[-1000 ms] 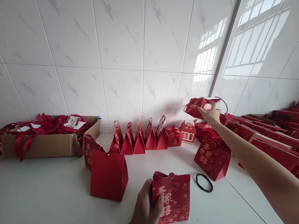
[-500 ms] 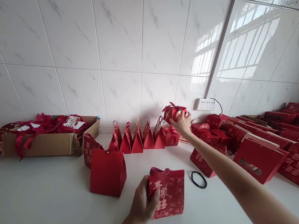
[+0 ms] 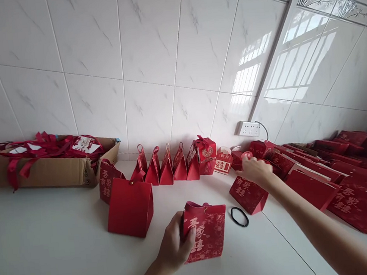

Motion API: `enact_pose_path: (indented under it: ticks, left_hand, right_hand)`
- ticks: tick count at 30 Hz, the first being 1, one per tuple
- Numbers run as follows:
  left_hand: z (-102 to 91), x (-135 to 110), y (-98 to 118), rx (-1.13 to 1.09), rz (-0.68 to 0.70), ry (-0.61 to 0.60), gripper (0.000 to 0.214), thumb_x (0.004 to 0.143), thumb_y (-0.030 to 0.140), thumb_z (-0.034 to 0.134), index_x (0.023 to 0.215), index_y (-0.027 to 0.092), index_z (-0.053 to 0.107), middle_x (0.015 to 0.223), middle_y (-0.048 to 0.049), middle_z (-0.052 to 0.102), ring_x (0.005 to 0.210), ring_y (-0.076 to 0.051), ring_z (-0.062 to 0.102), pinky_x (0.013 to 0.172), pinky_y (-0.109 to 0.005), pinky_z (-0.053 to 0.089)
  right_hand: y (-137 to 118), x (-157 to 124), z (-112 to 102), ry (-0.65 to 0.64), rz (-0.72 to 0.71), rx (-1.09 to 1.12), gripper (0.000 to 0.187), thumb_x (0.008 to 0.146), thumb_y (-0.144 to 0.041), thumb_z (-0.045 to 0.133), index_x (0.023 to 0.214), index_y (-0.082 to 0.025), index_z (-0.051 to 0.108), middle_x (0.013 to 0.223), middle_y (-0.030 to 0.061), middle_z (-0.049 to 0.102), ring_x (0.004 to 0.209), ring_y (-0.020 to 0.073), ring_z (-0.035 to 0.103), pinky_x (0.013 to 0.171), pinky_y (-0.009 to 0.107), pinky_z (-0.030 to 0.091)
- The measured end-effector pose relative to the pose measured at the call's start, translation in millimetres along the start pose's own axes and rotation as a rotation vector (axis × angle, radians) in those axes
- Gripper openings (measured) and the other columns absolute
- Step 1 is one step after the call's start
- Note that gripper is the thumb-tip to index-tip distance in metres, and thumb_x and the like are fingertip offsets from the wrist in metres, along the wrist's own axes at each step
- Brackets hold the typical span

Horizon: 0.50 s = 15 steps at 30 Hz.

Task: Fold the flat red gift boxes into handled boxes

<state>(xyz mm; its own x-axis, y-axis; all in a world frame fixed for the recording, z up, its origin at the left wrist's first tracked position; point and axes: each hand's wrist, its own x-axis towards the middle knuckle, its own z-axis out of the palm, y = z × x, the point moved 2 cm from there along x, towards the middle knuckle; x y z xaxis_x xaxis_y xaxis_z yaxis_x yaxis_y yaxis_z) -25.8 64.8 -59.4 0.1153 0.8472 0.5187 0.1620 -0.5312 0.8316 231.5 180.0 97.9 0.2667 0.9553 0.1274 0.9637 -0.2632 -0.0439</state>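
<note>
My left hand (image 3: 176,244) is closed round the left side of a red gift box (image 3: 208,232) with pale Chinese characters and a ribbon handle. It holds the box just over the white table. To the right, my right hand (image 3: 256,171) reaches over the top of a tilted red gift box (image 3: 249,193). Its fingers bend down among the small red boxes behind, and their tips are hard to make out. Further left, a small box with a ribbon bow (image 3: 206,149) sits on another small box (image 3: 206,167) by the wall.
Several triangular red boxes (image 3: 166,173) line the wall. A plain red box (image 3: 130,209) stands at the left, before a cardboard carton (image 3: 40,172) of ribboned items. A black band (image 3: 239,217) lies on the table (image 3: 68,252). Rows of red boxes (image 3: 352,201) fill the right.
My right hand has let go of the bow-topped box, which now rests on another small box. That hand has moved right and down. My left hand still holds its box.
</note>
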Motion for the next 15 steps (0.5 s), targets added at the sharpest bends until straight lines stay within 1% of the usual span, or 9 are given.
enact_pose_path:
  ticks: [2,3,5,7,9,11,13,15]
  left_hand:
    - [0.1,0,0,0.008,0.000,0.004,0.018,0.088,0.037,0.049,0.091,0.020,0.055,0.075,-0.0017,0.063,0.065,-0.017,0.061,0.062,-0.027,0.052]
    - [0.0,0,1,0.012,-0.002,0.009,0.018,0.088,0.037,0.050,0.091,0.020,0.055,0.075,-0.0015,0.063,0.065,-0.017,0.062,0.062,-0.027,0.052]
    - [-0.2,0,3,0.013,-0.007,0.020,0.018,0.087,0.038,0.051,0.091,0.020,0.055,0.075,-0.0012,0.064,0.065,-0.017,0.063,0.062,-0.027,0.053]
    - [-1.3,0,4,0.004,-0.026,0.056,0.021,0.086,0.040,0.051,0.091,0.021,0.056,0.074,-0.0008,0.065,0.063,-0.017,0.063,0.060,-0.027,0.053]
    - [-2.6,0,5,-0.002,-0.066,0.061,0.023,0.085,0.043,0.051,0.091,0.021,0.056,0.074,-0.0009,0.065,0.063,-0.017,0.063,0.060,-0.027,0.054]
    - [-4.4,1,5,0.004,-0.096,0.045,0.024,0.084,0.044,0.052,0.090,0.021,0.056,0.074,-0.0010,0.066,0.064,-0.018,0.064,0.060,-0.027,0.054]
    - [-5.9,2,6,0.014,-0.090,0.021,0.023,0.083,0.043,0.054,0.089,0.021,0.055,0.073,-0.0008,0.066,0.063,-0.018,0.065,0.059,-0.027,0.054]
    - [-6.6,2,9,0.023,-0.071,0.023,0.022,0.082,0.042,0.054,0.089,0.021,0.056,0.073,-0.0006,0.067,0.063,-0.018,0.065,0.060,-0.028,0.054]
  right_hand:
    - [35,-11,4,-0.024,0.054,-0.017,0.047,0.079,-0.034,0.070,0.117,-0.009,0.057,0.117,0.0275,0.061,0.112,0.0473,0.059,0.082,0.056,0.048]
    - [50,-15,8,-0.037,0.062,-0.011,0.042,0.080,-0.031,0.068,0.114,-0.009,0.058,0.110,0.0251,0.065,0.106,0.0447,0.063,0.079,0.052,0.050]
    - [72,-19,17,-0.051,0.047,0.027,0.027,0.083,-0.026,0.064,0.106,-0.012,0.060,0.098,0.0170,0.069,0.094,0.0359,0.069,0.074,0.041,0.051]
    - [84,-20,25,-0.035,0.022,0.088,0.016,0.086,-0.024,0.059,0.099,-0.016,0.061,0.091,0.0095,0.071,0.086,0.0272,0.070,0.069,0.032,0.051]
    - [86,-19,31,0.016,0.018,0.147,0.016,0.089,-0.026,0.055,0.101,-0.018,0.060,0.091,0.0066,0.071,0.085,0.0239,0.070,0.069,0.028,0.050]
    - [79,-17,36,0.099,0.028,0.191,0.023,0.092,-0.029,0.050,0.112,-0.018,0.055,0.096,0.0084,0.071,0.091,0.0257,0.069,0.073,0.031,0.050]
    - [64,-15,43,0.178,0.030,0.225,0.028,0.095,-0.031,0.046,0.119,-0.017,0.050,0.103,0.0119,0.070,0.100,0.0280,0.067,0.079,0.033,0.048]
    - [45,-11,53,0.211,0.020,0.257,0.027,0.096,-0.031,0.045,0.118,-0.015,0.050,0.106,0.0143,0.069,0.100,0.0289,0.066,0.078,0.034,0.048]
